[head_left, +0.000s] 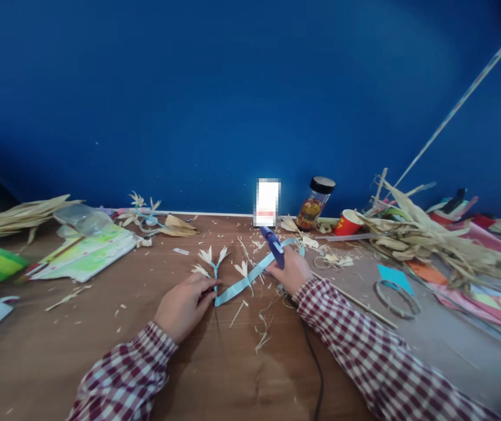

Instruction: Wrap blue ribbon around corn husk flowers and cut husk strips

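Observation:
My left hand (186,304) pinches the thin stem of a small spray of pale husk flowers (208,257). The stem is wrapped in light blue, and a light blue ribbon (245,280) stretches from it up to the right. My right hand (292,272) is closed around a dark blue glue gun (273,241), whose nozzle points away from me. The ribbon passes by the gun and partly behind that hand. A black cord (314,351) trails toward me from under the right wrist. Near the ribbon's middle lies a loose pale husk flower (242,269).
Husk scraps litter the brown table (232,374). Along the back stand a jar with a black lid (315,204) and a red cup (349,222). Dried husks (425,240) and a tape ring (397,298) lie right; painted paper (87,254) and finished flowers (145,213) lie left.

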Tool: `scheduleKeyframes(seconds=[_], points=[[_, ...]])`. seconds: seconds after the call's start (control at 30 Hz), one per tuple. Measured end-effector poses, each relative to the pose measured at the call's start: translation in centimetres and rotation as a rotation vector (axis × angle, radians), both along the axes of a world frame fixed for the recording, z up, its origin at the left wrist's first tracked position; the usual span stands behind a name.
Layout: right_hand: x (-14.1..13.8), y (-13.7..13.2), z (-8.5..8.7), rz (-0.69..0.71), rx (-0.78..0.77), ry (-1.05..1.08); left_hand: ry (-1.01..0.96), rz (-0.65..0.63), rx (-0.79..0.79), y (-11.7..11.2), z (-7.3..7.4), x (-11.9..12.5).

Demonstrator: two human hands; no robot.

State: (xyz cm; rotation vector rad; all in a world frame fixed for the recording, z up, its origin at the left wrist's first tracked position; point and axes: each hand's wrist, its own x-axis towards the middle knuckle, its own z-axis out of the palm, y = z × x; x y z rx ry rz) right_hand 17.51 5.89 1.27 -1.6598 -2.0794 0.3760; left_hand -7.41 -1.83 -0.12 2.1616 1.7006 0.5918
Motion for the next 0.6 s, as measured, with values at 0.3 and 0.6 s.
scheduleKeyframes(seconds=[0.3,0.6], points=[[-0.6,2.0,-1.0,-0.068,-0.013,-0.131,0.033,-0.004,0.023,-0.1,0.1,0.2],[0.0,2.4,-1.6,-0.095,0.033,-0.2,0.034,0.002,-0.002,-0.3,0.5,0.7]])
